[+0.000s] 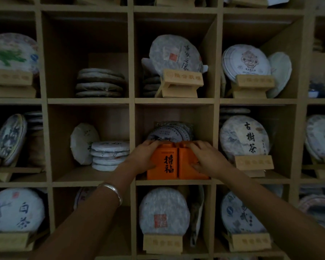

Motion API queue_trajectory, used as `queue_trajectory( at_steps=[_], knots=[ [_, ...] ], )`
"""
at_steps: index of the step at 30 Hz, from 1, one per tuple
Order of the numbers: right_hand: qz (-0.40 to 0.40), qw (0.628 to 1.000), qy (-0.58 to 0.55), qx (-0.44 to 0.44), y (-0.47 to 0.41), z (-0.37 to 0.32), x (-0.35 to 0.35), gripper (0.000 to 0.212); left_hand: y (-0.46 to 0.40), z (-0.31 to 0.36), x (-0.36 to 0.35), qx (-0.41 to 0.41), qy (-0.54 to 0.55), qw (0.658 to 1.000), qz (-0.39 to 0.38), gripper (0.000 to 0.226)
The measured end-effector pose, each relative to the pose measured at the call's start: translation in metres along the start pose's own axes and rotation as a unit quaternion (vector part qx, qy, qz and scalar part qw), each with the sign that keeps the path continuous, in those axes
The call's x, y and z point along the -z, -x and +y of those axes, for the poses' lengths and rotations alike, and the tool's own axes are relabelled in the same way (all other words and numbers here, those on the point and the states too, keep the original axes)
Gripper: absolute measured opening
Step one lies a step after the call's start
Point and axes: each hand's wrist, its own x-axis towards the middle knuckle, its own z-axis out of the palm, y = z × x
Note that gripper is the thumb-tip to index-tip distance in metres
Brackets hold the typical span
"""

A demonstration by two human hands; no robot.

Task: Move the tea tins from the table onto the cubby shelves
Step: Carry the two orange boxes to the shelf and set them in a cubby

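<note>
Gripping two orange tea tins at the front of a middle cubby.
Left hand (pixel 145 156) curls round the left tin (pixel 162 163); right hand (pixel 206 158) wraps the right tin (pixel 186 166). Both tins stand upright, long axis vertical, lettering facing outward, touching side by side on the wooden cubby shelf (pixel 174 182). Behind them lean perhaps two wrapped tea cakes (pixel 169 133), dim and partly hidden.

Two orange rectangular tea tins stand upright, side by side and touching, at the front edge of a pale wooden cubby shelf (pixel 174 182). The left tin (pixel 162 164), black characters on its face, sits under the left hand (pixel 145 155); the right tin (pixel 189 166) under the right hand (pixel 204 156)
</note>
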Motion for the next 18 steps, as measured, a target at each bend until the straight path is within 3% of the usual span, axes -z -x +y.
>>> queue_trajectory(
  at_steps=[18],
  knots=[
    [-0.002, 1.0, -0.008, -0.016, -0.0104, 0.0069, -0.0039, 0.061, -0.0074, -0.0055, 0.0058, -0.009, -0.015, 1.0, -0.01, 0.086]
  ],
)
